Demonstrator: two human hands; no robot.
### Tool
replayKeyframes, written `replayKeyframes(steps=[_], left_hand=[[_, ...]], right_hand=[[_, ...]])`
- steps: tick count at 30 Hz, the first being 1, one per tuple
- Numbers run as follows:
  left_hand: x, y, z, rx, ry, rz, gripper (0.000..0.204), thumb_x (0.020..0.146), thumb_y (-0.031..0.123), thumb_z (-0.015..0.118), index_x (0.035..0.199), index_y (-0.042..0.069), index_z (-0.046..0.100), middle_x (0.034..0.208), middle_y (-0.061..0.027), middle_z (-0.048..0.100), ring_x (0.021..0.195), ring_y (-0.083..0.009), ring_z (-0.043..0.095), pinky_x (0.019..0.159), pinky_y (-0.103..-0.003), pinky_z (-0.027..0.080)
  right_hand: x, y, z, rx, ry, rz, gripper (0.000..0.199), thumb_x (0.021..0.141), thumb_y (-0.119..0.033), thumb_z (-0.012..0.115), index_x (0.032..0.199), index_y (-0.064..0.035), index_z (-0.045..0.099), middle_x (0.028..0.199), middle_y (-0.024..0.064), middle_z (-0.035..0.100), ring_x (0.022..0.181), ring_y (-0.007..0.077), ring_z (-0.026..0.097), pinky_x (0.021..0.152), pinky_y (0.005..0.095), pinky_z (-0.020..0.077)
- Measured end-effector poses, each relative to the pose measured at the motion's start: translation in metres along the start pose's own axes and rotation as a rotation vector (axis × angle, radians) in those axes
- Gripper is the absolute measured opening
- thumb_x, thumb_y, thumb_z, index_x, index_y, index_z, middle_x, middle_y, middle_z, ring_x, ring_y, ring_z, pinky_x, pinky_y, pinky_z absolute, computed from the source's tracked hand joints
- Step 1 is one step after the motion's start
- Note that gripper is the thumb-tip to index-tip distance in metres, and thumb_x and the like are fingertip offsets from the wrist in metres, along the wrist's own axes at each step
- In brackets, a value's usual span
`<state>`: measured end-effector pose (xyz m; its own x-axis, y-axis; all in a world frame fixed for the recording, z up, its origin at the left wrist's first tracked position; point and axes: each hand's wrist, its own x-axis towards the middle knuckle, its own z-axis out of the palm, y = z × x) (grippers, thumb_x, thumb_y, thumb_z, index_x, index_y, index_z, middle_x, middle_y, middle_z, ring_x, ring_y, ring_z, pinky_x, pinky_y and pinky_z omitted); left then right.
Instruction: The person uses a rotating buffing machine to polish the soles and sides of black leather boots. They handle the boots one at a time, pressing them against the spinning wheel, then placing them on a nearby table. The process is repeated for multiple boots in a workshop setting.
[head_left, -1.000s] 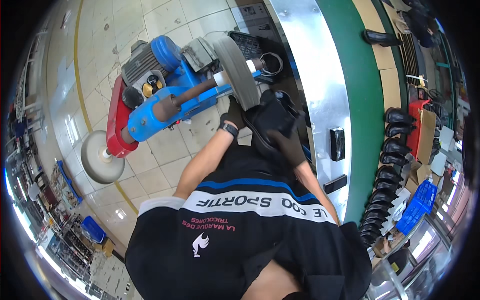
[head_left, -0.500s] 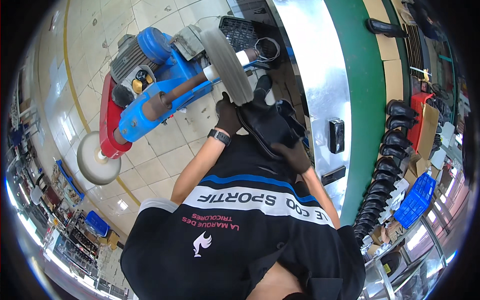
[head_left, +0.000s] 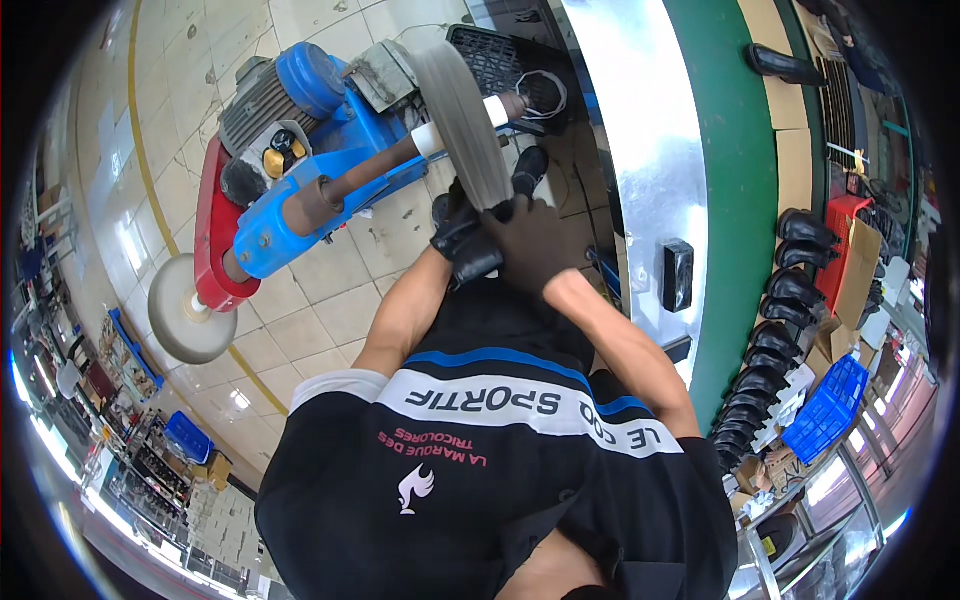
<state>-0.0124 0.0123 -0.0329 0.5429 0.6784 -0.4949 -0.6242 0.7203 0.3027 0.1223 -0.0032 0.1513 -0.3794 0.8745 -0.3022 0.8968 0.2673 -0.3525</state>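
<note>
A black leather boot [head_left: 474, 257] is held at the lower rim of a large grey buffing wheel [head_left: 462, 125], whose surface looks blurred. My right hand [head_left: 540, 243], in a dark brown glove, lies over the boot's right side with its fingertips close to the wheel. Beyond the boot, my left hand [head_left: 458, 204], gloved as well, grips the far left side and is partly hidden. Where exactly the boot meets the wheel is covered by my fingers.
The wheel sits on the shaft of a blue machine [head_left: 335, 190] with a second pale wheel [head_left: 192, 308] at its other end. To the right runs a metal-edged bench [head_left: 650, 130] with a black block [head_left: 676, 275]. Several black boots [head_left: 770, 345] line a green surface.
The boot has turned and shifted left, so its upper now shows instead of its long sole edge. My right hand has moved up and left toward the wheel.
</note>
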Motion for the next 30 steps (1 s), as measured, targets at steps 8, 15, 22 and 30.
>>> replayKeyframes(steps=[8, 15, 22, 30], left_hand=[[-0.019, -0.013, -0.024, 1.345, 0.172, 0.314, 0.045, 0.088, 0.033, 0.062, 0.121, 0.003, 0.056, 0.115, -0.0143, 0.064, 0.108, -0.0266, 0.061, 0.095, -0.038, 0.048], [0.0, -0.01, 0.013, 0.887, 0.129, 0.346, 0.04, 0.096, 0.033, 0.048, 0.125, 0.006, 0.052, 0.12, -0.0131, 0.061, 0.113, -0.0262, 0.058, 0.098, -0.043, 0.046], [-0.017, 0.01, -0.047, 0.058, 0.184, 0.085, 0.042, 0.096, 0.034, 0.043, 0.127, 0.006, 0.047, 0.119, -0.0151, 0.059, 0.114, -0.0273, 0.057, 0.099, -0.043, 0.046], [-0.089, 0.039, 0.026, 1.347, 0.899, 0.753, 0.017, 0.08, 0.01, 0.069, 0.093, 0.0, 0.065, 0.087, -0.0145, 0.068, 0.083, -0.0278, 0.066, 0.075, -0.036, 0.051]], right_hand=[[-0.074, -0.002, -0.042, 0.497, 0.103, 0.225, 0.068, 0.066, -0.018, 0.077, 0.129, -0.0098, 0.055, 0.112, 0.0277, 0.059, 0.099, 0.04, 0.06, 0.085, 0.0438, 0.0489], [-0.095, 0.04, -0.001, 1.486, 0.094, 0.799, 0.043, 0.074, -0.006, 0.072, 0.115, 0.0004, 0.059, 0.108, 0.0118, 0.066, 0.096, 0.0203, 0.064, 0.084, 0.0335, 0.0516], [-0.041, 0.068, 0.047, 2.042, -0.203, 0.914, 0.048, 0.084, -0.045, 0.063, 0.114, -0.008, 0.061, 0.098, 0.0096, 0.068, 0.084, 0.0257, 0.068, 0.061, 0.0373, 0.0575], [-0.009, 0.082, 0.058, 1.929, -0.362, 1.125, 0.052, 0.084, -0.055, 0.063, 0.117, -0.0152, 0.06, 0.102, 0.0064, 0.067, 0.088, 0.0278, 0.066, 0.062, 0.0435, 0.0559]])
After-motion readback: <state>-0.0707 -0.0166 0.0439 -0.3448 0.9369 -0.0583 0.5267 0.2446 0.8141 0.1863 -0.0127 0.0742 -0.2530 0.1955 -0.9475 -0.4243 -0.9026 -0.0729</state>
